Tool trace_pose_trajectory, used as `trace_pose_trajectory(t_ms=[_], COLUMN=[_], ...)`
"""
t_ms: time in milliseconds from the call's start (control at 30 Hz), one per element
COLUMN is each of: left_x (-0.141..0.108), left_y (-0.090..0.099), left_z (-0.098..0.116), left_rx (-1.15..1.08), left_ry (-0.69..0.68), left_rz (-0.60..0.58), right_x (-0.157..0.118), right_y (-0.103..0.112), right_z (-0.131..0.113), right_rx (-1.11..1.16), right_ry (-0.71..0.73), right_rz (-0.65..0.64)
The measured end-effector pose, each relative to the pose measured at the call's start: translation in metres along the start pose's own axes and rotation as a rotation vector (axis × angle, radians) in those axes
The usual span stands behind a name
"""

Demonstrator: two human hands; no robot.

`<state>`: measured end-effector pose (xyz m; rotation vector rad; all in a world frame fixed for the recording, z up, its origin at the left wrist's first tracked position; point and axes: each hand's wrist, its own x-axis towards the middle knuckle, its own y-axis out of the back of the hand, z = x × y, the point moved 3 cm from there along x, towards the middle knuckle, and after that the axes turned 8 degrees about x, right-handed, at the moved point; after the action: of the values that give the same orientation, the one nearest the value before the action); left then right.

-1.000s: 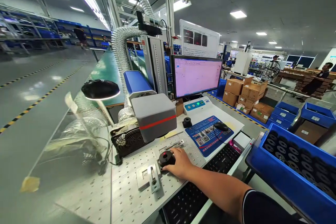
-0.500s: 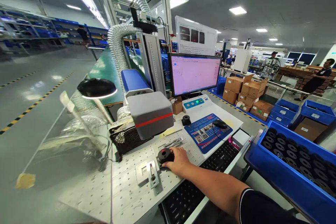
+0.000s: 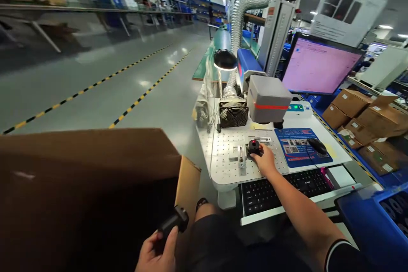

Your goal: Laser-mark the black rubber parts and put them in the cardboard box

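My left hand, low in the head view, pinches a black flanged cylindrical part between thumb and fingers. It is held tilted by the right-hand flap of an open cardboard box. On the perforated metal plate, my right hand is closed on the right side of a black round part with a hole on top and a red light spot on it. That part stands beside a slotted metal bracket. A grey box-shaped machine head with a red stripe hangs above and behind it.
A keyboard sits on a pulled-out tray at the bench front. Right of the plate lie a blue mat and a mouse. A fan stands behind the plate. A blue bin of black parts is at right.
The view has swung left and down, bringing the cardboard box and my left hand with its black part into sight. My right hand stays at the round part on the plate.
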<state>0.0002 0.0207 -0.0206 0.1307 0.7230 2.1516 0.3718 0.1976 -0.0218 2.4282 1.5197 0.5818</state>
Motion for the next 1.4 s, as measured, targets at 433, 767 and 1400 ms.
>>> trace_pose_trajectory(t_ms=[433, 767, 1400], left_x=[-0.013, -0.015, -0.014], left_y=[0.001, -0.002, -0.017], left_z=[0.017, 0.015, 0.0], left_rx=[-0.143, -0.169, -0.137], left_ry=[0.036, -0.032, -0.169], left_rz=[0.009, 0.017, 0.064], right_x=[-0.003, -0.078, -0.201], right_y=[0.002, 0.071, 0.109], right_z=[0.004, 0.005, 0.044], right_rx=[-0.024, 0.111, -0.053], right_ry=[0.041, 0.113, 0.301], right_rz=[0.01, 0.068, -0.082])
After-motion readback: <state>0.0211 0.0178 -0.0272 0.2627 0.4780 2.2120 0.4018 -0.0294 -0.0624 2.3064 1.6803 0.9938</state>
